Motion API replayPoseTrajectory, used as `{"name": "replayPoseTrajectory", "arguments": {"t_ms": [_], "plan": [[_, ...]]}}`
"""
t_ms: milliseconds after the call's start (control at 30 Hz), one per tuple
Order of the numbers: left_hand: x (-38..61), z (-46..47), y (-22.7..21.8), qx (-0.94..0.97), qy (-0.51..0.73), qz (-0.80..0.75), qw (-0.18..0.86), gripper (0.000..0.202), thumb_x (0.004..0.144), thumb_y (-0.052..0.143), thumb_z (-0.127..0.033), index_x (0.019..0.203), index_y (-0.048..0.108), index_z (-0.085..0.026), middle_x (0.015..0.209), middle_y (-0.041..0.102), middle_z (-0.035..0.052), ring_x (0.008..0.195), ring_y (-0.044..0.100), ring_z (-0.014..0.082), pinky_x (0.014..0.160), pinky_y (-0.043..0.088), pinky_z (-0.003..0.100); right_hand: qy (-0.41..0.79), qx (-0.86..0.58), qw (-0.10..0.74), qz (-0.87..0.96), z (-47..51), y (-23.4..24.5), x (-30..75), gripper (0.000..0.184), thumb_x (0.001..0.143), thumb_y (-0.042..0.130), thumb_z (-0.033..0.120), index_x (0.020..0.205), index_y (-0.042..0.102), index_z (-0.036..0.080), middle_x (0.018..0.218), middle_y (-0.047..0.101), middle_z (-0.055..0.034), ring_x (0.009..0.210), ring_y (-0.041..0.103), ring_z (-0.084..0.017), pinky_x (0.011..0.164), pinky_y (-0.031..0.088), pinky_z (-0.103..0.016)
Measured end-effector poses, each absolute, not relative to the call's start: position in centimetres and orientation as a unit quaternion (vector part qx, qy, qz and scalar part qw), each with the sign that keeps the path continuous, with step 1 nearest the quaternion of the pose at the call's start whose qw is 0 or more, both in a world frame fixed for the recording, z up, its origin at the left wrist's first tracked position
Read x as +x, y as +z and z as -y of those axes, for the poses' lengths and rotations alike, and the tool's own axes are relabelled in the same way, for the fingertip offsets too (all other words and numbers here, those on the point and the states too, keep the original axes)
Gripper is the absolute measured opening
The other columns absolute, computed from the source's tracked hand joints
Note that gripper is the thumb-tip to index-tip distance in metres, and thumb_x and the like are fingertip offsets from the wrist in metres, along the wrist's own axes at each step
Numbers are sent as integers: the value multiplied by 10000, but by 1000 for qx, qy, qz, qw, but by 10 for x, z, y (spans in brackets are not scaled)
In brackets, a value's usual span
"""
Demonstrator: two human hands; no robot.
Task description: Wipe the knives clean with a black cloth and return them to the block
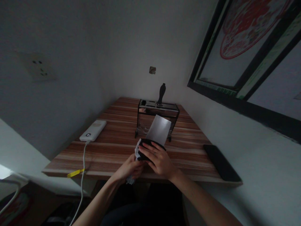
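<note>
A broad, flat, shiny metal blade (159,129), like a cleaver's, points up and away from me over the table. Across its near end lies a black curved piece (147,150); whether it belongs to the blade or is wrapped round it, I cannot tell. My right hand (161,160) presses its fingers over this black piece. My left hand (131,168) is closed near the lower end, where the grip is mostly hidden. Crumpled white paper or plastic (137,150) shows beside it. Just behind the blade stands a clear-sided knife block (158,110) with one black-handled tool (161,93) upright in it.
The wood-grain table (113,149) fits into a wall corner. At left lies a white power bank (93,130) with a white cable (83,163) bearing a yellow tag (75,173). A black phone (221,162) rests along the right edge. A framed picture (249,47) hangs on the right wall.
</note>
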State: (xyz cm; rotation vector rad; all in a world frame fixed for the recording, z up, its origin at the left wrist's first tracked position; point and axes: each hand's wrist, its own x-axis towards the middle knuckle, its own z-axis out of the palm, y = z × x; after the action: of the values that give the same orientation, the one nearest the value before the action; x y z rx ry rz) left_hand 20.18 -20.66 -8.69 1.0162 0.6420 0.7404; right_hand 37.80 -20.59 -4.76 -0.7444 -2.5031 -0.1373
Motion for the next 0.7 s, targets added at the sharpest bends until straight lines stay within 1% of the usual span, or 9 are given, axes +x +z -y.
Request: {"name": "replayPoseTrajectory", "arguments": {"t_ms": [167,333,467,600,700], "plan": [[202,207,-82,464,336,-282,770,345,748,627,-422,771,354,-212,436,299,-143,305,212,14,282,213,119,-56,-286,277,916,194,-42,385,523,909,394,149,1417,279,195,1401,446,-39,1338,320,-132,1113,267,-394],[203,207,-84,462,331,-283,773,377,739,637,-439,754,329,-222,432,290,-146,295,211,14,273,218,116,-58,-303,302,902,177,-34,393,513,932,392,179,1426,262,230,1400,447,-23,1325,345,-131,1115,262,-388],[202,205,-86,461,330,-282,774,396,728,649,-446,742,323,-223,433,288,-145,297,201,12,267,217,117,-61,-318,317,891,160,-27,402,475,945,387,206,1411,300,242,1391,459,-26,1321,354,-135,1114,265,-393],[202,206,-86,461,327,-269,780,356,768,624,-412,745,325,-219,447,286,-140,306,204,12,268,218,115,-69,-340,330,878,141,-19,412,436,953,379,230,1388,352,228,1387,463,-47,1315,365,-136,1113,269,-391],[202,206,-87,454,325,-260,788,338,785,615,-392,761,324,-222,452,294,-140,305,204,13,264,217,112,-77,-350,341,869,129,-13,418,432,956,372,245,1387,357,239,1380,471,-52,1305,383,-141,1112,274,-399]]}}
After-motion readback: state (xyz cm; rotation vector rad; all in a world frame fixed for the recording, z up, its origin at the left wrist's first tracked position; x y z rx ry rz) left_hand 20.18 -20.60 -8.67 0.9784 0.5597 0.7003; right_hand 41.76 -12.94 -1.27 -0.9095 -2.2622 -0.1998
